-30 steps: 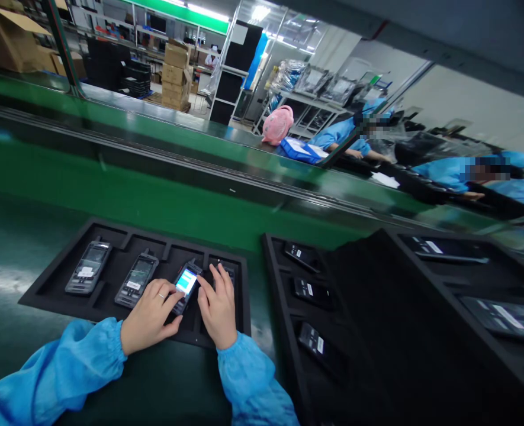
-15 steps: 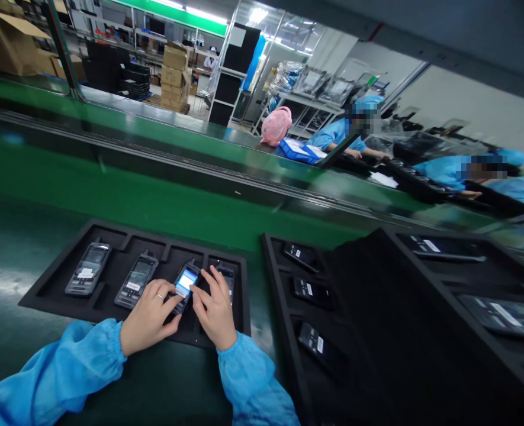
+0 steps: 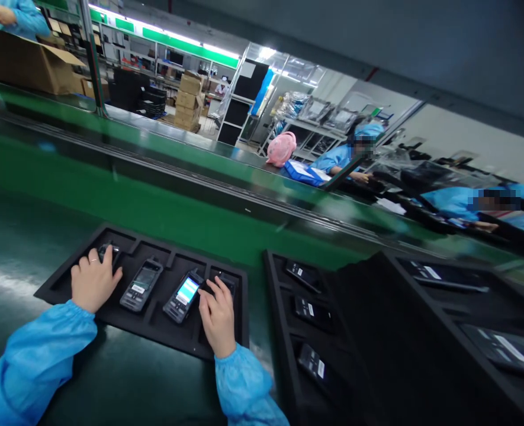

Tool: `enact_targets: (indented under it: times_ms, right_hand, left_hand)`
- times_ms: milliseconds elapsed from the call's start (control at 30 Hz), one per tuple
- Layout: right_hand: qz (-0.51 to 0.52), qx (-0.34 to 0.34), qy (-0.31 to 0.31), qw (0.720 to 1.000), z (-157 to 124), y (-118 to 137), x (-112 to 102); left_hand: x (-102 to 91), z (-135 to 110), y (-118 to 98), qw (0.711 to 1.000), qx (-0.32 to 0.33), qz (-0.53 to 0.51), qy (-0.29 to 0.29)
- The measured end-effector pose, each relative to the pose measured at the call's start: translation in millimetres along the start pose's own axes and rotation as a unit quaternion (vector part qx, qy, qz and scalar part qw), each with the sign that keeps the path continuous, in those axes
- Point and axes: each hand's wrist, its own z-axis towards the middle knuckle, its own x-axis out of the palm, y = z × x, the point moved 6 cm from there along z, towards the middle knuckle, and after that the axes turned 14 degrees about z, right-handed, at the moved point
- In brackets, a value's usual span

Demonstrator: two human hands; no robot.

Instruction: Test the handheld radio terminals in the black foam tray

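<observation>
My left hand [image 3: 93,281] reaches over the leftmost rugged handset [image 3: 111,251] in a black foam tray [image 3: 48,291]. Its fingers are apart and the hand hides most of that handset; whether they touch it I cannot tell. Beside it lies a dark-screened handset [image 3: 141,285] with a white label. A third handset [image 3: 184,296] has its screen lit blue and white and sits tilted in its slot. My right hand [image 3: 217,310], fingers spread, hovers at the lit handset's right edge. Under it the rightmost handset [image 3: 230,283] is largely covered.
To the right, a second black foam tray [image 3: 273,296] holds several labelled handsets, with more in a raised section [image 3: 443,278]. Behind the green bench runs a metal rail [image 3: 208,180]. Co-workers [image 3: 333,158] in blue, a pink fan-like object [image 3: 282,148] and a cardboard box [image 3: 26,59] are beyond it.
My left hand has left the lit handset and moved left onto the leftmost one. My right hand stays near the lit handset. The camera view has shifted slightly.
</observation>
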Motion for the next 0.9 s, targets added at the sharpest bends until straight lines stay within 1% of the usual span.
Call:
enact_targets:
  times_ms: [33, 67, 100, 167, 267, 333, 367, 433, 533, 600, 667, 733, 800, 900]
  right_hand:
    - [0.005, -0.003, -0.002, 1.000, 0.2, 1.7, 0.5]
    - [0.010, -0.006, -0.003, 1.000, -0.8, 5.8, 1.5]
    - [0.018, -0.010, -0.001, 1.000, -3.3, 13.0, 3.4]
    - [0.042, -0.023, 0.016, 0.999, -13.4, 36.9, 10.9]
    - [0.089, -0.050, 0.083, 0.991, -35.6, 83.8, 30.5]
    - [0.087, -0.045, 0.110, 0.989, -46.9, 103.3, 41.9]
    - [0.078, -0.038, 0.120, 0.989, -50.1, 107.3, 46.5]
    - [0.057, -0.025, 0.136, 0.989, -52.5, 105.9, 52.8]
    - [0.024, -0.011, 0.155, 0.988, -51.5, 92.9, 54.9]
    - [0.004, 0.007, 0.156, 0.988, -51.3, 83.1, 50.8]
    - [-0.012, 0.029, 0.154, 0.988, -52.5, 74.4, 43.0]
    - [-0.020, 0.047, 0.152, 0.987, -54.9, 67.4, 32.9]
    - [-0.024, 0.056, 0.149, 0.987, -57.9, 62.7, 22.5]
    - [-0.026, 0.059, 0.140, 0.988, -62.5, 61.8, 10.6]
  left_hand:
    - [5.7, -0.3, 6.5, 0.999, 0.005, 0.008, 0.036]
    - [9.7, -0.9, 10.9, 0.998, 0.014, 0.009, 0.058]
    - [12.1, -1.2, 13.9, 0.997, 0.022, 0.005, 0.067]
    - [14.9, -0.1, 16.9, 0.997, 0.028, -0.006, 0.072]
    - [17.5, 4.3, 18.8, 0.997, 0.019, -0.025, 0.077]
    - [18.2, 6.8, 20.2, 0.996, 0.008, -0.048, 0.078]
    - [18.2, 7.7, 21.3, 0.995, 0.002, -0.064, 0.077]
    - [17.9, 8.9, 24.7, 0.992, -0.012, -0.105, 0.075]
    - [17.9, 10.5, 30.8, 0.979, -0.035, -0.185, 0.075]
    - [18.7, 10.9, 33.6, 0.964, -0.053, -0.246, 0.081]
    - [19.2, 8.3, 34.5, 0.943, -0.073, -0.312, 0.087]
    - [17.7, 0.5, 32.2, 0.912, -0.090, -0.389, 0.094]
    - [13.0, -13.6, 26.1, 0.868, -0.096, -0.476, 0.105]
    - [3.3, -44.2, 9.3, 0.780, -0.106, -0.599, 0.150]
